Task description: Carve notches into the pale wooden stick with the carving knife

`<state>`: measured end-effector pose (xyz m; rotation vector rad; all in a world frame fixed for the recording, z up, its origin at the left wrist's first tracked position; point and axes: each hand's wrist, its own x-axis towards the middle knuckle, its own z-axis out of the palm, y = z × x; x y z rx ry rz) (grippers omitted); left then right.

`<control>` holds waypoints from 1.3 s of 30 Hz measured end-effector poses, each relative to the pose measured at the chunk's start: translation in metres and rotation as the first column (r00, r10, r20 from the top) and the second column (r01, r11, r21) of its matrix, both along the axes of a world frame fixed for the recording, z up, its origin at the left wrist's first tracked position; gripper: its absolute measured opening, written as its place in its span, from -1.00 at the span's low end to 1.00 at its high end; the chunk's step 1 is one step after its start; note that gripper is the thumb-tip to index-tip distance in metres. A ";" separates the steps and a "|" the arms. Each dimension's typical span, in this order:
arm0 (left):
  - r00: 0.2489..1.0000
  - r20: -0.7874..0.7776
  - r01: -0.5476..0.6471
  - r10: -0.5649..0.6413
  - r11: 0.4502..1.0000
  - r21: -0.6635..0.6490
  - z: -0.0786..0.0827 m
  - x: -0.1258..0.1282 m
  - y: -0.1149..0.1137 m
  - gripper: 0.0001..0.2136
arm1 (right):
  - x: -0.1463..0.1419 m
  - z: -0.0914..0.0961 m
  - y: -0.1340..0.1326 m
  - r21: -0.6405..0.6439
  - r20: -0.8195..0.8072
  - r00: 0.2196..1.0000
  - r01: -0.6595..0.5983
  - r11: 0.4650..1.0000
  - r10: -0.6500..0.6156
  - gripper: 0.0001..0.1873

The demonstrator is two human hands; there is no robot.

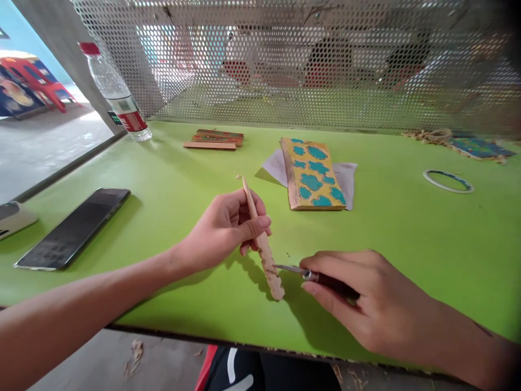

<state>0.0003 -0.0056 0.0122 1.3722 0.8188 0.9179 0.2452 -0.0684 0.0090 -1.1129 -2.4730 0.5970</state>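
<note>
A slim pale wooden stick [265,259] with a pointed top and a scalloped, carved lower part slants over the green table. My left hand [238,222] is closed around its middle, thumb on top. From the right, my right hand [366,298] grips a craft knife [313,276] by its dark handle with a metal collar. The blade's tip meets the carved edge of the stick, or lies right beside it; I cannot tell how deep it cuts. Tiny dark specks lie on the table just above the blade.
Beyond my hands, a yellow board with teal patches [311,174] rests on paper [350,176]. A tape ring [448,181] lies right, thin wooden strips [215,139] behind. A phone [77,228] and a water bottle [118,92] are left. Perforated metal mesh [260,65] closes the back.
</note>
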 end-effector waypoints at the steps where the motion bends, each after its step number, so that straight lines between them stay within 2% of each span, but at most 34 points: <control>1: 1.000 -0.006 -0.002 0.002 1.000 0.003 0.000 0.000 0.000 -0.64 | 0.000 0.000 -0.001 0.005 0.014 1.000 0.000 1.000 0.000 -0.82; 14: 1.000 -0.015 -0.007 0.007 1.000 0.000 0.001 0.001 -0.001 -0.65 | 0.004 -0.001 0.001 -0.017 0.111 0.994 0.021 1.000 -0.019 -0.80; 19: 1.000 -0.010 -0.025 0.025 1.000 0.001 0.002 0.000 -0.002 -0.68 | 0.002 -0.003 -0.001 0.012 0.077 0.996 0.031 0.999 -0.032 -0.81; 24: 0.999 0.001 -0.032 0.032 0.999 -0.003 0.003 -0.002 -0.001 -0.70 | -0.002 -0.006 -0.007 -0.043 0.054 0.998 0.044 0.998 -0.042 -0.82; 29: 0.999 0.013 -0.039 0.039 0.999 -0.022 0.000 -0.001 0.001 -0.70 | -0.009 -0.009 -0.015 -0.032 0.025 0.994 0.105 0.994 -0.105 -0.79; 34: 0.999 0.013 -0.037 0.037 0.999 -0.009 0.002 -0.001 -0.001 -0.69 | -0.008 -0.007 -0.010 -0.205 -0.026 0.994 0.099 0.974 -0.106 -0.82; 39: 1.000 0.023 -0.003 0.003 1.000 0.018 0.002 -0.003 0.002 -0.69 | -0.004 -0.001 0.002 -0.454 0.032 0.994 0.105 0.885 -0.102 -0.63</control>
